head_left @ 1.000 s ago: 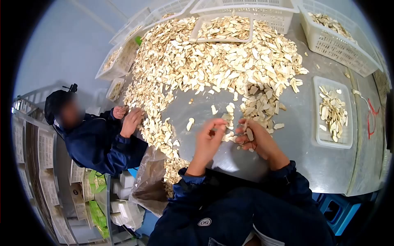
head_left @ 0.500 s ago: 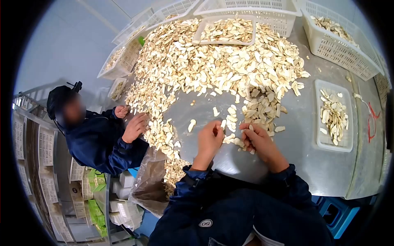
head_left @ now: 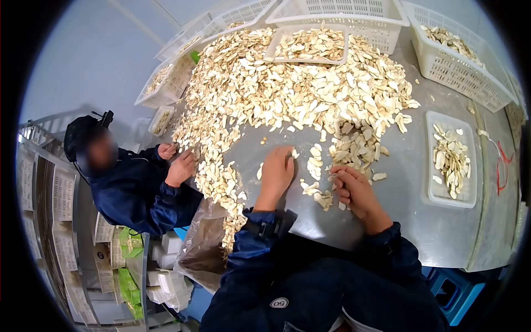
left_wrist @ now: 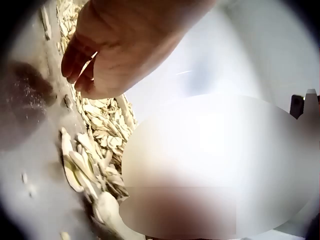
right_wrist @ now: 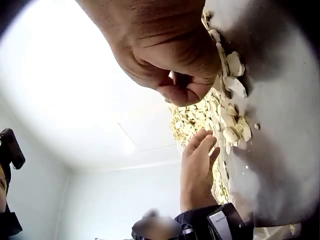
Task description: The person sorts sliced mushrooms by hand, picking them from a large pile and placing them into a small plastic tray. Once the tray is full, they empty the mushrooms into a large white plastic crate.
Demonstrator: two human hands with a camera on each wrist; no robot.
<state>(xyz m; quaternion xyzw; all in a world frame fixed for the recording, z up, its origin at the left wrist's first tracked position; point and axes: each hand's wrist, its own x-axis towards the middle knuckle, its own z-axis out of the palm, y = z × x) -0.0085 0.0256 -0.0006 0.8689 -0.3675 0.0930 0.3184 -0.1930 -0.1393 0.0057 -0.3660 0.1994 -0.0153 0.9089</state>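
Your right hand pinches a pale slice above the tabletop, near the front edge. Your left hand bends its fingers beside a loose slice, its grip unclear; the main pile spreads toward the far edge.

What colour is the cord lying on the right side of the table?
Red, seen best in the head view.
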